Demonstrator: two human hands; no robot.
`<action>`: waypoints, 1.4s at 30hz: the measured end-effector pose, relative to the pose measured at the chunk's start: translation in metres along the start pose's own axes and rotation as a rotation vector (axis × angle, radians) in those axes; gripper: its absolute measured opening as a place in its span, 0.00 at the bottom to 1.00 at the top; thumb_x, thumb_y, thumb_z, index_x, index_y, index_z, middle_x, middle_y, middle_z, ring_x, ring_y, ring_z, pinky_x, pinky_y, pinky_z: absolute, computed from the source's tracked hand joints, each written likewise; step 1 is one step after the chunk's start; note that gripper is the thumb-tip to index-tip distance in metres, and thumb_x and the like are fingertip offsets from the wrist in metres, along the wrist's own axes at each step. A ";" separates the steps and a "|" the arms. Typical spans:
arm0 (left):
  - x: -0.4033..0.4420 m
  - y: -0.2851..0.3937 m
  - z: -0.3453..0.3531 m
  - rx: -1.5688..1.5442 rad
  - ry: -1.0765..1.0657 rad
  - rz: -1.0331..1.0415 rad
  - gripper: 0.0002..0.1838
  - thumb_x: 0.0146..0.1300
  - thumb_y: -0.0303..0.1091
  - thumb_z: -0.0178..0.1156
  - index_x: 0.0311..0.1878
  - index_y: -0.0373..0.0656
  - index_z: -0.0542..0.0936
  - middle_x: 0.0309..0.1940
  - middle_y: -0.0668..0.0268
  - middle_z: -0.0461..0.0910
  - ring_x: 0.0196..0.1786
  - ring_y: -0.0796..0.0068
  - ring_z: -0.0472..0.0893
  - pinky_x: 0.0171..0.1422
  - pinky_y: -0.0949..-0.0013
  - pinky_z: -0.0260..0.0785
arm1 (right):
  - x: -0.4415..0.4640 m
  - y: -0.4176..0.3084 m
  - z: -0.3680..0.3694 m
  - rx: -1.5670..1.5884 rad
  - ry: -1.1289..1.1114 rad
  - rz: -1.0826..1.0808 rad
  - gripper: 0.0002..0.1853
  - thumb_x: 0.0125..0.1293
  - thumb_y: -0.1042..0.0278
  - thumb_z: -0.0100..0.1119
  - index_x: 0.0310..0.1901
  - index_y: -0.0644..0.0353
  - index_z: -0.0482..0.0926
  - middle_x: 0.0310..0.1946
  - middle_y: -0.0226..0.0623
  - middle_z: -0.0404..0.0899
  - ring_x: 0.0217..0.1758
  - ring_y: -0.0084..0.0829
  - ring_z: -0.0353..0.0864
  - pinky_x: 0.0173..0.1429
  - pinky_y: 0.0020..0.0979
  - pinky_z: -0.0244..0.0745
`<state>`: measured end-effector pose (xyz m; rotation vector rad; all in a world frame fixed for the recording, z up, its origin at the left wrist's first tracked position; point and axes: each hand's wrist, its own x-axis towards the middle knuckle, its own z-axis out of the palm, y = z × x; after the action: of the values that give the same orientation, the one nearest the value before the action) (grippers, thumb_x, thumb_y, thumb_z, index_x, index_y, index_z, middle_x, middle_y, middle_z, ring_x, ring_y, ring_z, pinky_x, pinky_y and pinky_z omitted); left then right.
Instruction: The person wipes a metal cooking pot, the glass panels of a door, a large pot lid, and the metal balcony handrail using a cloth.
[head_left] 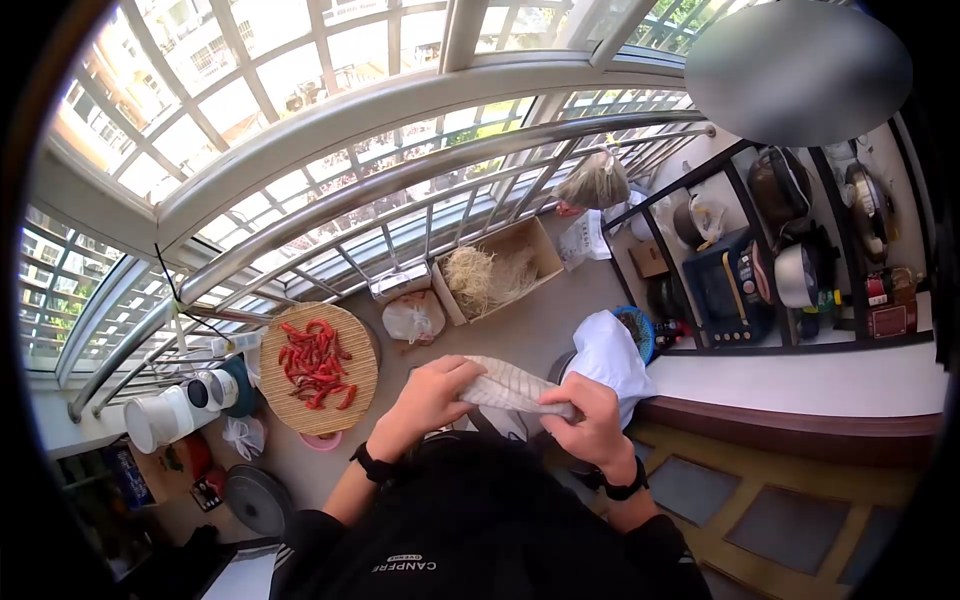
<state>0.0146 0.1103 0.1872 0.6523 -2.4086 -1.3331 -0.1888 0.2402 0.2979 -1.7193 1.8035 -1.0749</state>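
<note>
A light, striped cloth (512,386) is stretched between my two hands in front of my body. My left hand (437,392) grips its left end, with the fingers closed over the fabric. At the other end, my right hand (588,415) pinches the cloth between thumb and fingers. Red chili peppers (318,362) lie on a round woven tray (285,405) to the left of my left hand. A white bag (610,358) is just beyond my right hand.
A cardboard box (545,250) with dry straw-like strands stands by the metal railing (420,172). Beside it sits a tied plastic bag (413,317). Shelves with pots are at right; buckets (152,422) and a dark round lid (257,498) are at left.
</note>
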 end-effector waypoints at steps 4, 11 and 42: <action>-0.038 -0.019 -0.018 -0.042 0.097 -0.028 0.22 0.50 0.25 0.70 0.51 0.44 0.81 0.46 0.61 0.81 0.47 0.59 0.83 0.50 0.63 0.77 | -0.010 -0.022 0.027 -0.014 0.069 0.086 0.13 0.45 0.85 0.65 0.35 0.61 0.82 0.23 0.35 0.73 0.21 0.28 0.70 0.25 0.27 0.61; -0.061 -0.034 -0.044 -0.171 0.042 0.061 0.15 0.52 0.28 0.73 0.38 0.39 0.76 0.31 0.62 0.72 0.32 0.62 0.74 0.38 0.65 0.69 | -0.036 -0.042 0.035 -0.149 0.064 0.267 0.11 0.48 0.82 0.66 0.36 0.61 0.82 0.26 0.31 0.74 0.21 0.22 0.67 0.25 0.25 0.60; -0.071 -0.044 -0.068 0.557 0.344 -0.115 0.22 0.64 0.50 0.67 0.33 0.42 0.71 0.26 0.59 0.76 0.25 0.53 0.78 0.27 0.58 0.70 | -0.063 0.032 0.104 0.145 0.085 0.226 0.09 0.61 0.76 0.67 0.41 0.65 0.78 0.32 0.36 0.76 0.26 0.25 0.74 0.32 0.27 0.69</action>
<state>0.1177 0.0792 0.1814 1.0735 -2.4675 -0.5037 -0.1215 0.2737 0.1969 -1.3683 1.8688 -1.1649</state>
